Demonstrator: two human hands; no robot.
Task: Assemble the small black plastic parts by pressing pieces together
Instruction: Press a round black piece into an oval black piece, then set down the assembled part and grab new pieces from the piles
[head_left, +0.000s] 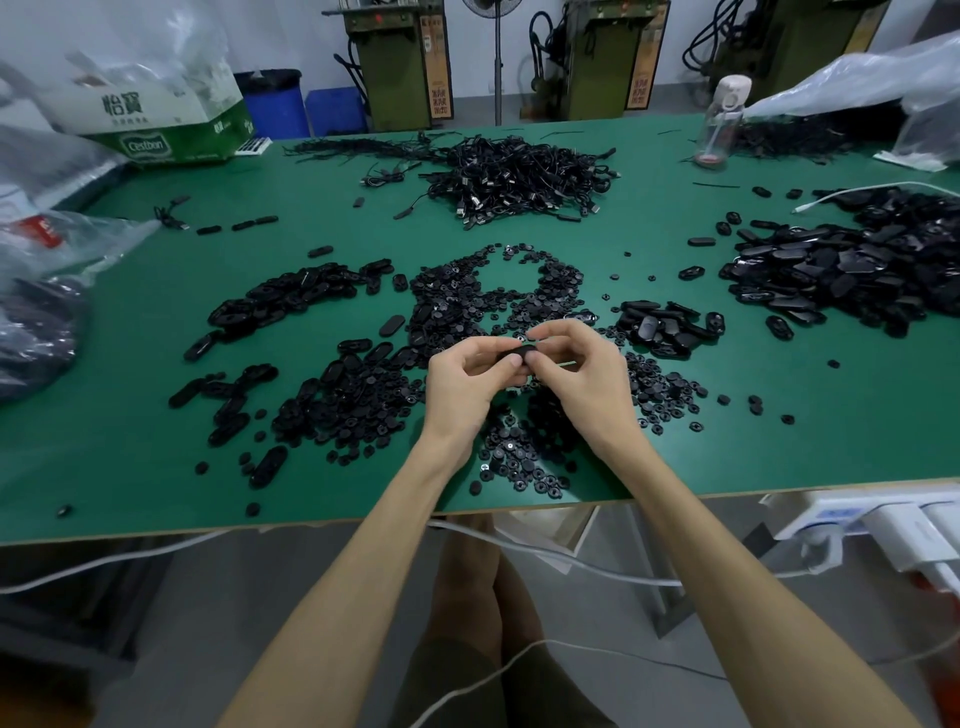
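Note:
Above the middle of the green table (135, 467), my left hand (465, 387) and my right hand (582, 374) meet around one small black oval part (517, 354). Fingers and thumbs of both hands pinch it from either side, so most of it is hidden. Under and around the hands lies a spread of small round black discs (514, 457). Oval black shells lie in a pile to the left (291, 301) and in a smaller heap just right of my hands (665, 327).
A big pile of black oval covers (841, 265) fills the right side. A tangle of black cables (519, 176) lies at the back centre. A bottle (722, 119), plastic bags (47, 218) and a carton (161, 124) stand around the edges. A power strip (883, 525) hangs at the near right.

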